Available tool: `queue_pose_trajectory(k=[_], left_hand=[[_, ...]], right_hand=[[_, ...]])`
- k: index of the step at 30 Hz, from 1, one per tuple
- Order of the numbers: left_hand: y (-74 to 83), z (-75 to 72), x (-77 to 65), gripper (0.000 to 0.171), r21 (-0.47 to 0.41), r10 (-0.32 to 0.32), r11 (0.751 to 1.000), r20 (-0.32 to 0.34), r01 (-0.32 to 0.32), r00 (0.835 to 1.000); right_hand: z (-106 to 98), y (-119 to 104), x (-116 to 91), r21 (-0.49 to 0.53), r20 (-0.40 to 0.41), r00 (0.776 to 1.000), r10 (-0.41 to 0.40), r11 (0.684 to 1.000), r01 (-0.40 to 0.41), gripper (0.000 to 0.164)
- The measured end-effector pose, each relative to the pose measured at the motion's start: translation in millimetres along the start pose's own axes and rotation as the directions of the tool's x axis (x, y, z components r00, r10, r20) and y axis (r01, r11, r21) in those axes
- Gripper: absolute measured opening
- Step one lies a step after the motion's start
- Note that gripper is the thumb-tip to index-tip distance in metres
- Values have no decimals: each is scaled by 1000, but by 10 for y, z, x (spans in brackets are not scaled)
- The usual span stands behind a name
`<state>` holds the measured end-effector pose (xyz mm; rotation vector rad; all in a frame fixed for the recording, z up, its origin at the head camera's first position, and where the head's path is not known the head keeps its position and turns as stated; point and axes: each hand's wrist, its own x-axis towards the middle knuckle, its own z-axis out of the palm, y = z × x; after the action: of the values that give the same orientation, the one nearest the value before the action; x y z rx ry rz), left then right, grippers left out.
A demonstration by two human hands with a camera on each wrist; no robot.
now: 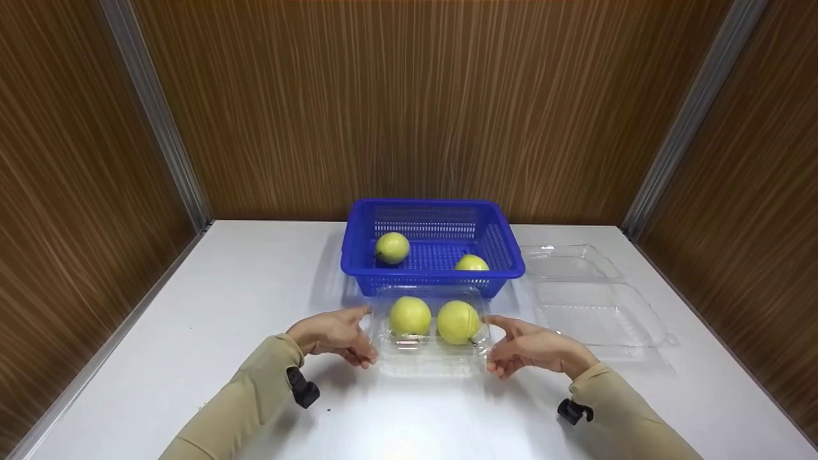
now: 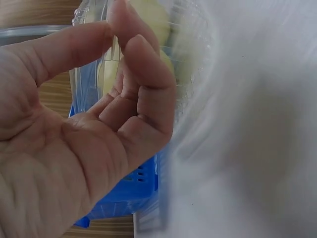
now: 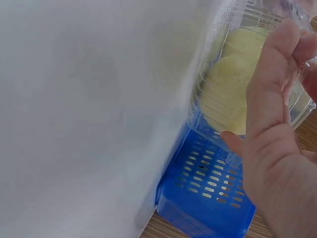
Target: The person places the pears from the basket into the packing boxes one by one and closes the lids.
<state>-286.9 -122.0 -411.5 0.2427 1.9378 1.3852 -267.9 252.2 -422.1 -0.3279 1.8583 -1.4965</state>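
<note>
A clear plastic clamshell box (image 1: 425, 359) is held level between both hands, close in front of the basket. Two round yellow-green pears (image 1: 409, 315) sit side by side inside it. My left hand (image 1: 335, 333) grips the box's left side; in the left wrist view its thumb (image 2: 74, 49) and curled fingers pinch the clear rim. On the opposite side my right hand (image 1: 533, 347) holds the box, fingers (image 3: 270, 99) bent along the wall in the right wrist view. Through the plastic there, the speckled skin of a pear (image 3: 225, 94) shows.
Behind the box stands a blue slotted basket (image 1: 434, 274) with a pear (image 1: 392, 248) at its left and another pear (image 1: 472, 262) at its front right. An opened clear clamshell box (image 1: 601, 313) lies right of it on the white table (image 1: 211, 326). Wood-grain panels (image 1: 409, 108) enclose the table.
</note>
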Motion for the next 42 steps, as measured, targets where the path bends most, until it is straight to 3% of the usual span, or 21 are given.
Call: queue_pose_trajectory(k=[7, 20, 32, 42], left_hand=[[-60, -78, -19, 112, -19, 19, 1000, 12, -18, 1000], [-165, -332, -135, 101, -52, 32, 998, 112, -26, 993], [-316, -626, -308, 93, -45, 59, 997, 83, -55, 995], [-391, -783, -433, 89, -82, 76, 994, 91, -69, 993]], right_hand=[[36, -6, 30, -12, -14, 1000, 18, 1000, -19, 94], [230, -69, 145, -27, -45, 999, -1, 1000, 0, 90], [538, -145, 371, -10, -76, 997, -32, 999, 31, 88], [691, -192, 493, -23, -104, 994, -43, 999, 41, 87]])
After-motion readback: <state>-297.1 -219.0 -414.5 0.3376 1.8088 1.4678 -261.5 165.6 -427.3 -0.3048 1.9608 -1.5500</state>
